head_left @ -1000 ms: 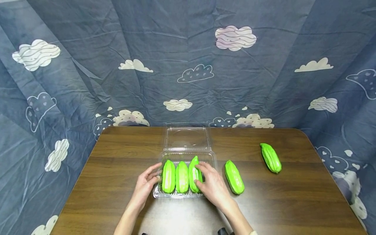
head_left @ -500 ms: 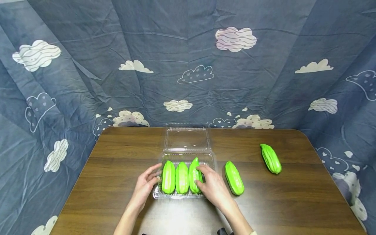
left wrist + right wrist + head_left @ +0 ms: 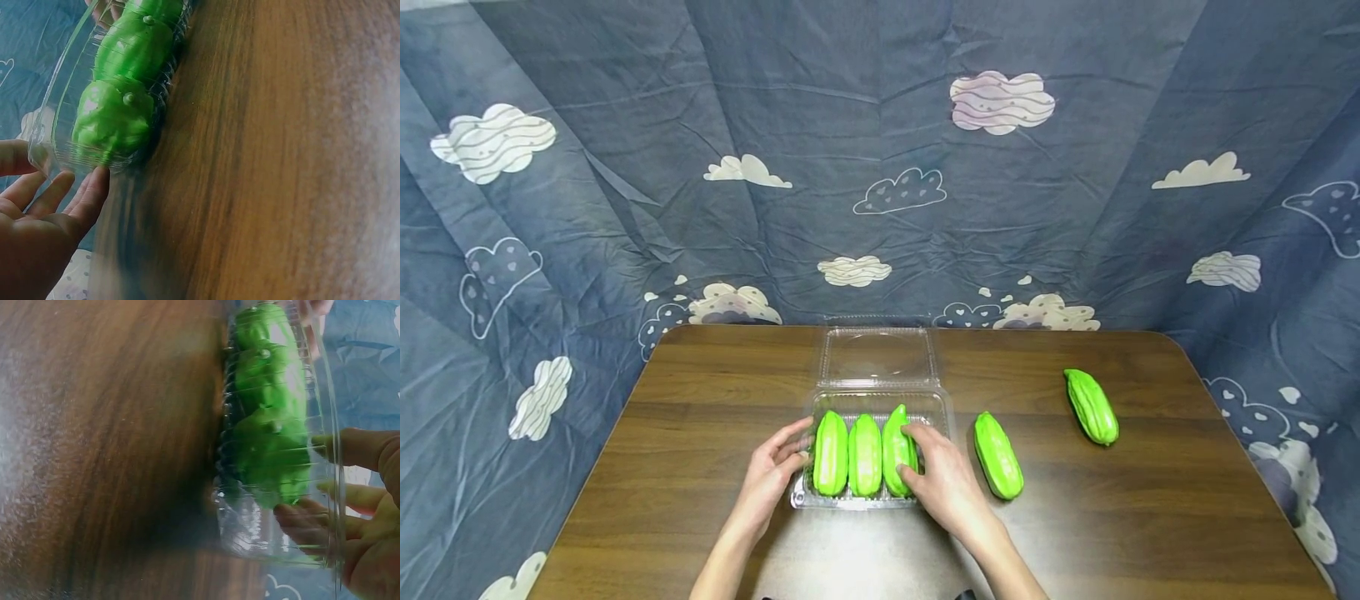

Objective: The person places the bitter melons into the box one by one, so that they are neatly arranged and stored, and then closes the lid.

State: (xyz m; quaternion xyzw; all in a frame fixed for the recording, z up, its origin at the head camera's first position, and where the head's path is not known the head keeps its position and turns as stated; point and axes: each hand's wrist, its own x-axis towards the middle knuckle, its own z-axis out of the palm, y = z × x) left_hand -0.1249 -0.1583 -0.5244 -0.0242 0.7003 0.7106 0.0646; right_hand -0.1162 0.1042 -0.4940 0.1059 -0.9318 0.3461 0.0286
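A clear plastic clamshell box (image 3: pixel 929 403) sits on the table with its lid (image 3: pixel 877 354) folded back. Three bright green, ridged, papaya-like fruits stand side by side in it: a left one (image 3: pixel 831 454), a middle one (image 3: pixel 865 457) and a right one (image 3: pixel 897 450). My right hand (image 3: pixel 947 475) reaches over the box's right wall and holds the right fruit between thumb and fingers, seen through plastic in the right wrist view. My left hand (image 3: pixel 772 467) rests its fairly straight fingers against the box's left wall (image 3: pixel 69 150).
Two more green fruits lie on the wooden table (image 3: pixel 700 417): one (image 3: pixel 998 456) just right of my right hand, another (image 3: pixel 1092 407) farther back to the right. A blue curtain (image 3: pixel 880 167) with cloud prints hangs behind the table.
Almost nothing differs. The right fruit's tip sits slightly lower in view, along with a small shift of the whole head view; both hands stay where they were.
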